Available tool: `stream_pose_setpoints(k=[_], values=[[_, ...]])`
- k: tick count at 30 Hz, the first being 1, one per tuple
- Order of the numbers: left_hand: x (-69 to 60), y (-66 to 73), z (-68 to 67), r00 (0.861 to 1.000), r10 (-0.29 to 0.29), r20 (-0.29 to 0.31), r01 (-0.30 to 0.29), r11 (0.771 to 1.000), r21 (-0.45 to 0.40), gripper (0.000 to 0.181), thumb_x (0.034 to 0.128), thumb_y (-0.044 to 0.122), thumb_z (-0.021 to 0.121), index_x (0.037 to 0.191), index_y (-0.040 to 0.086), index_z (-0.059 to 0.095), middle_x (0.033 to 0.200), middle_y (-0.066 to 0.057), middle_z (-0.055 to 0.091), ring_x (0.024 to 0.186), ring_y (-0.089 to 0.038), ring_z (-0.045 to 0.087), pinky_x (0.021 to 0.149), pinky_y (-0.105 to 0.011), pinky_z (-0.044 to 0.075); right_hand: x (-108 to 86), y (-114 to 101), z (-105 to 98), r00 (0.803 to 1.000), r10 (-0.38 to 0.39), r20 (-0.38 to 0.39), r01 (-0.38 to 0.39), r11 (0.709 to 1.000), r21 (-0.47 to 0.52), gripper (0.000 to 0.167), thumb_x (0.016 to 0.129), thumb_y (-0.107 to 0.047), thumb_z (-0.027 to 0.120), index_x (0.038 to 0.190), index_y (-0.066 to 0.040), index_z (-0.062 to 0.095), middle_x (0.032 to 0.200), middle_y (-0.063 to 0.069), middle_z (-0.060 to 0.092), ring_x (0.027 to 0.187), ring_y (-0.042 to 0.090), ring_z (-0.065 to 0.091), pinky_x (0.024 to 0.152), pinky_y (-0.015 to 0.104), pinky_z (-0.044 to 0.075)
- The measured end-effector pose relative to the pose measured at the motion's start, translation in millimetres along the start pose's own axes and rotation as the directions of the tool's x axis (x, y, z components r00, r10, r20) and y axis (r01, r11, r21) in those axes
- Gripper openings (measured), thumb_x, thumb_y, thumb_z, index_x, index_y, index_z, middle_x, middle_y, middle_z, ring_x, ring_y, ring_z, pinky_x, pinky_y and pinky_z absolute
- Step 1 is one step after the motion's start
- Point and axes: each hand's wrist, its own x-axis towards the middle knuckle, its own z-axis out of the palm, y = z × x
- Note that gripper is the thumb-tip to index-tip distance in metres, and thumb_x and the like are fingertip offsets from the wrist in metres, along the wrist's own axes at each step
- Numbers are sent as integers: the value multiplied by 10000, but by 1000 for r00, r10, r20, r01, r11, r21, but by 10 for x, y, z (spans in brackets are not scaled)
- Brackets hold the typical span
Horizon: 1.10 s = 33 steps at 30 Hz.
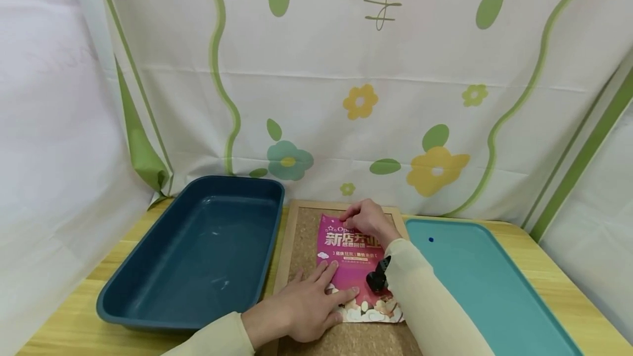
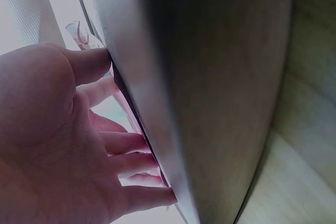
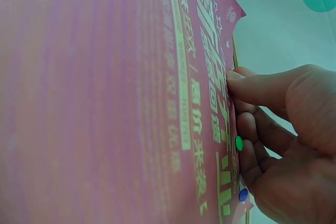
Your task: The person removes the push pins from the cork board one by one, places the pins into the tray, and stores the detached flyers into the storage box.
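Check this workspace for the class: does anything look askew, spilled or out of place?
Two mild oddities: the pink poster seems to curl at its top-left corner rather than lie flat, and a small blue piece sits by itself on the teal tray. No spill shows.

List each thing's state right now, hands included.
Poster: printed side up.
Cork board: lying under poster.
Left hand: fingers spread on poster.
Right hand: fingers bent at poster's upper part; grip unclear.
Green pin, blue pin: beside right hand; whether pushed in, unclear.
Blue tub: upright, open-topped.
Teal tray: flat, small blue piece on it.
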Motion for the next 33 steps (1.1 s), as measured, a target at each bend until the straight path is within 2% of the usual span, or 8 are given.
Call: stream_pose_setpoints(k=[5, 13, 33], values=[[7, -2, 7, 1000, -9, -1, 9, 1000, -2, 556, 1063, 522, 545, 1581, 596, 356, 1785, 5, 207, 1660, -290, 218, 1227, -693, 350, 10, -1, 13, 1000, 3, 5, -2, 1000, -3, 87, 985, -169, 758, 1007, -170, 842, 1119, 84, 740, 1015, 248, 652, 860, 377, 530], [7, 10, 7, 1000, -10, -4, 10, 1000, 1, 551, 1063, 522, 545, 1577, 597, 363, 1785, 4, 211, 1661, -290, 216, 1227, -699, 345, 47, 0, 6, 1000, 20, 4, -20, 1000, -4, 78, 971, -157, 768, 983, -163, 845, 1135, 91, 744, 1048, 256, 650, 912, 417, 515], [2, 12, -7, 1000, -9, 1, 9, 1000, -3, 546, 1068, 524, 534, 1578, 603, 355, 1787, 10, 204, 1664, -289, 209, 1231, -702, 336, 9, 1, 1, 999, 40, -1, -40, 999, 34, 77, 976, -160, 766, 982, -155, 843, 1130, 104, 740, 1007, 253, 652, 837, 365, 527]])
